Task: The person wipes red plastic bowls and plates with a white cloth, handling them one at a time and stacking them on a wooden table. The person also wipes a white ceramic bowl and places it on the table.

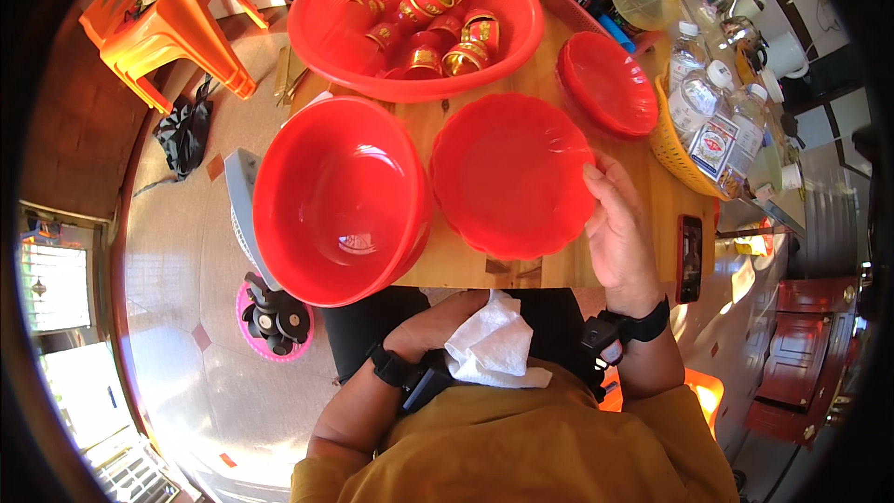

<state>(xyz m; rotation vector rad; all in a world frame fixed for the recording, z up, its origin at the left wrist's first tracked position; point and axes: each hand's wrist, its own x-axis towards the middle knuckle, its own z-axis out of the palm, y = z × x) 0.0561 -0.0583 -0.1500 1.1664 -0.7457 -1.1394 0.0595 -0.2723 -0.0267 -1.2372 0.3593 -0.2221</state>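
Observation:
My right hand (618, 223) grips the right rim of a red scalloped plastic plate (517, 175) near the front of the wooden table, thumb on top. Low before my body, my left hand (438, 321) is at a crumpled white cloth (492, 346); its fingers are mostly hidden, and its hold cannot be made out. Left of the plate stand nested red plastic basins (339, 199). Behind them, a large red colander basket (417, 89) holds several red cups with gold trim (422, 61). A stack of red plates (607, 87) lies at the back right.
A yellow plastic basket (674, 150) with clear bottles (702, 91) stands on the right. A phone (689, 258) lies at the table's right edge. An orange plastic chair (160, 28) stands at the upper left. A pink container (307, 342) with black objects is on the floor.

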